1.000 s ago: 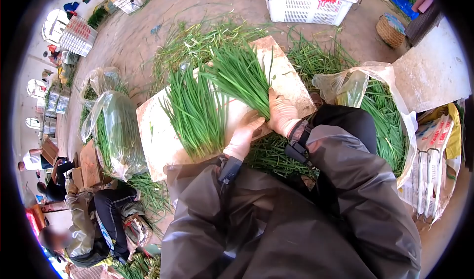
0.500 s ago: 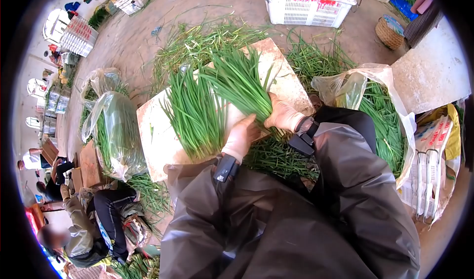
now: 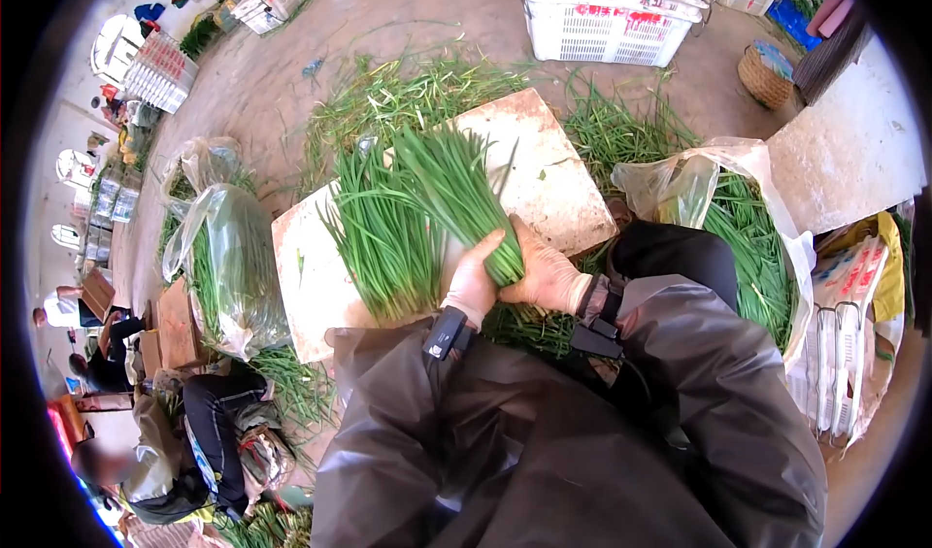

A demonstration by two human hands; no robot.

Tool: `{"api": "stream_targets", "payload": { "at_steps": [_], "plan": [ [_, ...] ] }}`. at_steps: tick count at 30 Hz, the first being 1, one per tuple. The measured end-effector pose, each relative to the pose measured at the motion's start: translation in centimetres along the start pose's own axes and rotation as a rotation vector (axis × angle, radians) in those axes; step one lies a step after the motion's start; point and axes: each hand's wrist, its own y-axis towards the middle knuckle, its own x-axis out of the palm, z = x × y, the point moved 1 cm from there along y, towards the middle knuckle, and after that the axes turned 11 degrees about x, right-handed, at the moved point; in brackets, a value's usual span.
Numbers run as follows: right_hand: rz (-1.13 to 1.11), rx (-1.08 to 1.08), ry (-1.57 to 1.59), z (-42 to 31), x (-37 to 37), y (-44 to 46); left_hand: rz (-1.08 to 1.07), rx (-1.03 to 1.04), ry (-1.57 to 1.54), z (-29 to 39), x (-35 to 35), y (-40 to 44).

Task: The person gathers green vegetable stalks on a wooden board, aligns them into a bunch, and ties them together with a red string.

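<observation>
Both my hands grip the stem ends of a bunch of garlic chives (image 3: 461,189), whose green tips point away from me over the board. My left hand (image 3: 472,278) is wrapped round the left side of the stems. From the right, my right hand (image 3: 547,268) closes on the same base, its thumb along the stems. A second pile of chives (image 3: 385,247) lies flat on the pale board (image 3: 558,184), partly overlapped by the held bunch. Dark straps with small boxes sit on both wrists.
Loose chives (image 3: 427,97) litter the floor beyond the board. An open plastic bag of chives (image 3: 752,247) stands at my right, another filled bag (image 3: 238,266) at my left. White crates (image 3: 612,33) are stacked ahead. A co-worker (image 3: 155,451) sits at lower left.
The held bunch has shifted left and is more upright, closer to the other pile. My right hand has moved left, and both hands now close round the stem base.
</observation>
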Motion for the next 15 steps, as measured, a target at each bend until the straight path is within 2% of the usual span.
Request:
{"api": "stream_targets", "payload": {
  "at_steps": [1, 4, 5, 7, 10, 15],
  "plan": [
    [0.020, -0.026, 0.017, -0.1, -0.1, -0.1, 0.039, 0.019, -0.003, 0.3, 0.1, 0.1],
    [0.075, -0.114, -0.042, -0.4, -0.3, 0.5, -0.011, 0.279, 0.113, 1.7, 2.0, -0.1],
    [0.092, -0.144, -0.079, -0.2, -0.3, 1.0, -0.013, 0.256, 0.104, 2.2, 2.1, 0.1],
    [0.028, -0.159, 0.116, 1.7, 0.8, 3.2, -0.009, 0.328, 0.163, 3.6, 3.9, -0.5],
    [0.020, -0.249, 0.248, 1.4, 0.3, 4.8, -0.047, 0.474, 0.312, 4.9, 5.3, -0.4],
    [-0.142, -0.234, 0.607, -2.1, -3.0, 4.3, -0.171, 0.660, 0.522, 5.6, 6.6, -0.1]
  ]
}}
